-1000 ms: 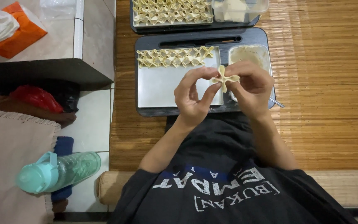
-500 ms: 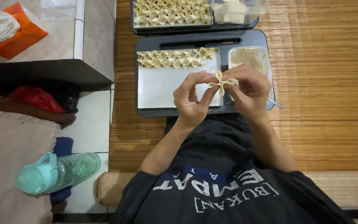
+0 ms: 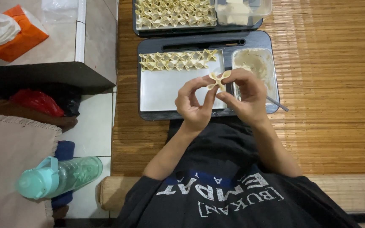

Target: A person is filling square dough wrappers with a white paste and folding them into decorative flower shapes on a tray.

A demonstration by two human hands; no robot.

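Observation:
Both hands pinch one small folded dumpling point(image 3: 217, 79) of pale yellow dough, held above the near grey tray point(image 3: 182, 114). My left hand point(image 3: 195, 103) grips it from the left with thumb and fingertips. My right hand point(image 3: 246, 95) holds its right side. On the tray's white sheet lies a row of several finished folded dumplings point(image 3: 176, 60). A clear tub of beige filling point(image 3: 255, 63) sits in the tray's right part, just beyond my right hand.
A second tray point(image 3: 199, 29) packed with folded dumplings and a clear container point(image 3: 243, 9) lies farther away. A thin utensil handle point(image 3: 277, 103) sticks out to the right. A teal water bottle point(image 3: 58, 176) and an orange tissue box point(image 3: 11, 31) are on the left. Everything rests on a woven mat point(image 3: 330, 84).
The dumpling has turned slightly between my fingertips, and both hands have shifted a little. Nothing else has moved.

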